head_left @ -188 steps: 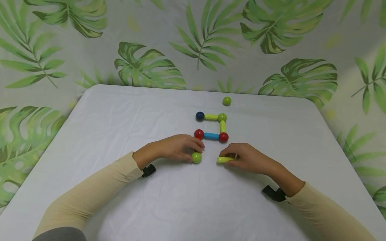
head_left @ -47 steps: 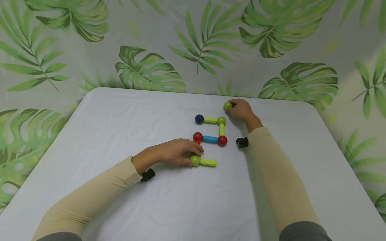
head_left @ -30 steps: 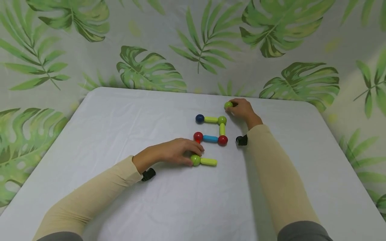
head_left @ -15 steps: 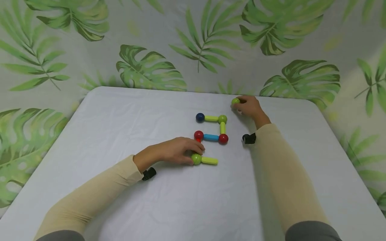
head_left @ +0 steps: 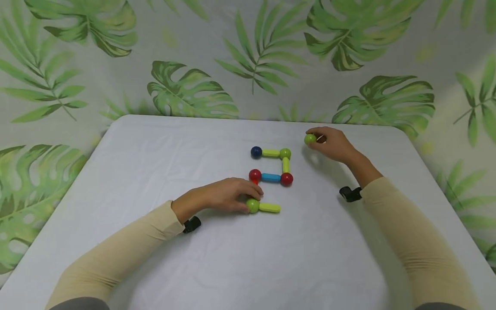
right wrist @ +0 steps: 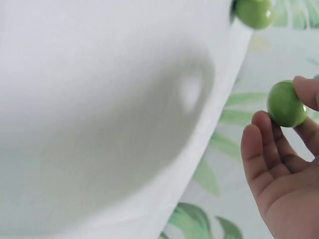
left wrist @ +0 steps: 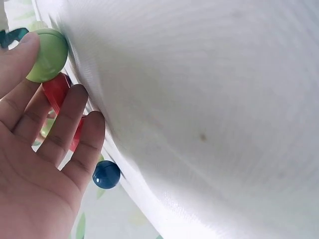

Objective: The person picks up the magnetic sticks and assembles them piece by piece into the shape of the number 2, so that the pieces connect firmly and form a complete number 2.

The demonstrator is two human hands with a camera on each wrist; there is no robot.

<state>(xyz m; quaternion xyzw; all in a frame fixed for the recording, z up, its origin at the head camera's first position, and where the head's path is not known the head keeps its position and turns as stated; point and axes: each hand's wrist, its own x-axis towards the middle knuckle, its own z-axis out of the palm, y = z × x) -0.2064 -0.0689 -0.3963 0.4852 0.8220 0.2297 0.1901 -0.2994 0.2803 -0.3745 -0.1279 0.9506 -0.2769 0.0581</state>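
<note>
My right hand pinches a loose green ball between thumb and fingertips, raised over the far right of the table with its shadow below. The right wrist view also shows this green ball between thumb and fingers. My left hand holds another green ball at the near corner of a ball-and-stick chain, thumb on it. Beside those fingers a red stick links it to a red ball. From the held ball a yellow-green stick points right, its far end free.
The chain continues through a blue stick, a second red ball, a yellow-green upright stick, a green corner ball and another yellow-green stick to a dark blue ball. A white cloth covers the table.
The yellow-green stick left my right hand and joined the near green ball. My right hand then took the far green ball, lifted it and moved right. My left hand stayed put.
</note>
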